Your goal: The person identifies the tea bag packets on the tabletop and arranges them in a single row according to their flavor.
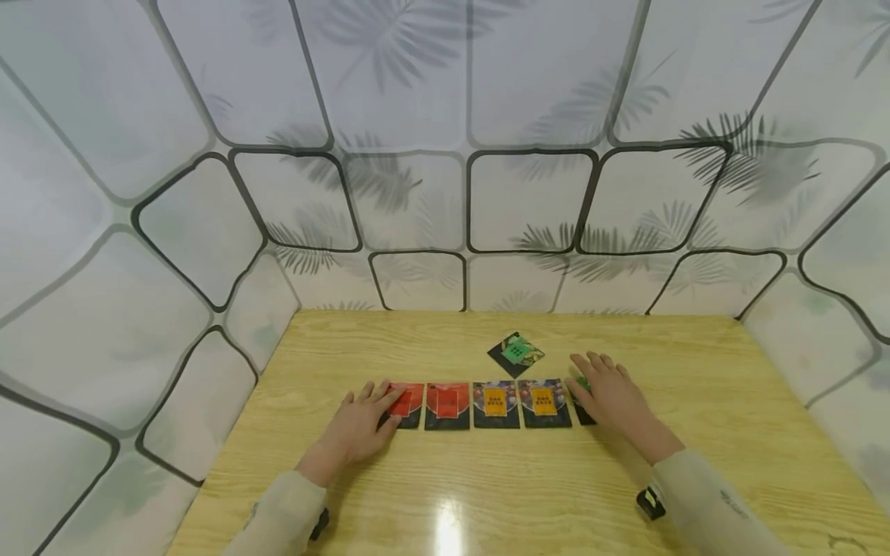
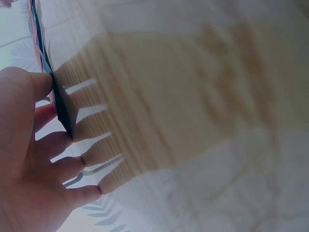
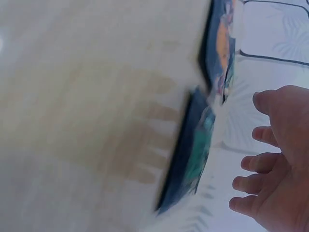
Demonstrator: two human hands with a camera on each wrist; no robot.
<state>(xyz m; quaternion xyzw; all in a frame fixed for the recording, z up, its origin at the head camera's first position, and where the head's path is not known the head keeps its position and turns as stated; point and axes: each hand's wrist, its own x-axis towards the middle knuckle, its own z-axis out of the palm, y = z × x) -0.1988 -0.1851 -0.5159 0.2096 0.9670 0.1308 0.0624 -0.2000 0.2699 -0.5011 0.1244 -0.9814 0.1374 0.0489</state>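
A row of small flat packets lies on the table. My left hand (image 1: 358,428), fingers spread, touches the leftmost red packet (image 1: 410,405); in the left wrist view the thumb (image 2: 41,86) lies against that packet's dark edge (image 2: 63,108). Beside it come a second red packet (image 1: 448,405) and two with orange panels, one (image 1: 496,404) left of the other (image 1: 545,402). Over the right end of the row is my right hand (image 1: 615,394), which partly hides a green packet (image 3: 190,159). In the right wrist view its fingers are extended, apart from that packet.
Behind the row another green packet (image 1: 516,354) lies turned at an angle on the wooden table (image 1: 417,494). A patterned white curtain or wall covering (image 1: 417,201) stands along the table's back and both sides.
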